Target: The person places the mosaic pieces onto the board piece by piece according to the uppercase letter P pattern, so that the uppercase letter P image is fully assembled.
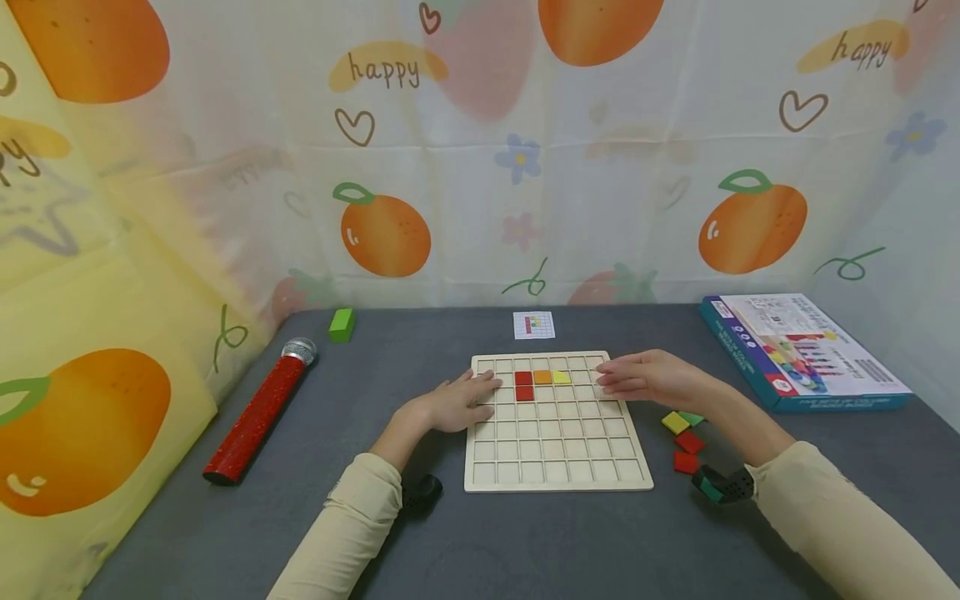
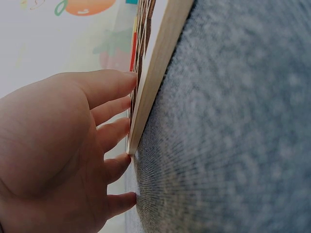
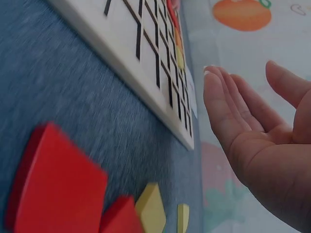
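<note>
A pale wooden grid board [image 1: 558, 477] lies flat on the table. Set in its upper cells are two red tiles [image 1: 523, 386], an orange tile [image 1: 542, 377] and a yellow tile [image 1: 561, 377]. My left hand [image 1: 456, 402] rests with spread fingers on the board's left edge, and in the left wrist view some fingertips [image 2: 127, 76] touch it. Over the upper right corner hovers my right hand [image 1: 651, 377], fingers extended together and nothing in them. Beneath the right forearm lie several loose tiles, among them a red tile [image 3: 60, 187] and a yellow tile [image 1: 676, 422].
A small printed pattern card [image 1: 534, 325] lies behind the board. At the back right is a flat game box [image 1: 817, 354]. On the left are a red glittery microphone [image 1: 258, 417] and a green block [image 1: 342, 325]. A printed cloth backdrop [image 1: 465, 217] hangs behind the table.
</note>
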The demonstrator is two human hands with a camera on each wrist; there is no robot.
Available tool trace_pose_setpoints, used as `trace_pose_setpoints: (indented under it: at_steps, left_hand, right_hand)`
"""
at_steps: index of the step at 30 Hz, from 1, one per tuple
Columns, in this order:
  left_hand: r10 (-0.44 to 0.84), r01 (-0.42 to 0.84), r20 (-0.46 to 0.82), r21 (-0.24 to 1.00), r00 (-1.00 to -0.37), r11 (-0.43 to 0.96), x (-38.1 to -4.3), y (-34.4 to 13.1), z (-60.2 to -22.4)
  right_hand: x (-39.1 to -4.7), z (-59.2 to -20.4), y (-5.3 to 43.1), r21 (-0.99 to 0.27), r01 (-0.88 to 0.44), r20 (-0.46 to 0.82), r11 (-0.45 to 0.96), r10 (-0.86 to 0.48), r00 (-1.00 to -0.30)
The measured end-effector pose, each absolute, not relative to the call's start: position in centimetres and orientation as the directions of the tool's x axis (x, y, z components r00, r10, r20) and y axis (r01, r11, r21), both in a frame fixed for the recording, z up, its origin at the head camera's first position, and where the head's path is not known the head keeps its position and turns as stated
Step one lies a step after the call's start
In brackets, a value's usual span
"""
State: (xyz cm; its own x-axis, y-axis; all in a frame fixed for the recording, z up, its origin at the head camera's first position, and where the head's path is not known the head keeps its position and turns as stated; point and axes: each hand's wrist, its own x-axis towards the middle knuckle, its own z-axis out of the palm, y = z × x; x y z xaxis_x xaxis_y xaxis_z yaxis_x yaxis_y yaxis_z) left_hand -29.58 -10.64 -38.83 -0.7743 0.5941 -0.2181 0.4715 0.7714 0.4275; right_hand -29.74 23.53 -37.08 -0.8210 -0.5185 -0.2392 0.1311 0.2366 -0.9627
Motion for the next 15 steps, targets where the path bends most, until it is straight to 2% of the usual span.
trace_pose_setpoints:
  at_steps: [15]
  left_hand:
    - [0.593,0.473,-0.224,0.417,-0.774,0.776,-29.7,-10.6,-39.1]
  right_hand:
    - [-27.9,-37.8,26.9,-0.957,0.083,-0.223,0.277,-0.524,-0.822]
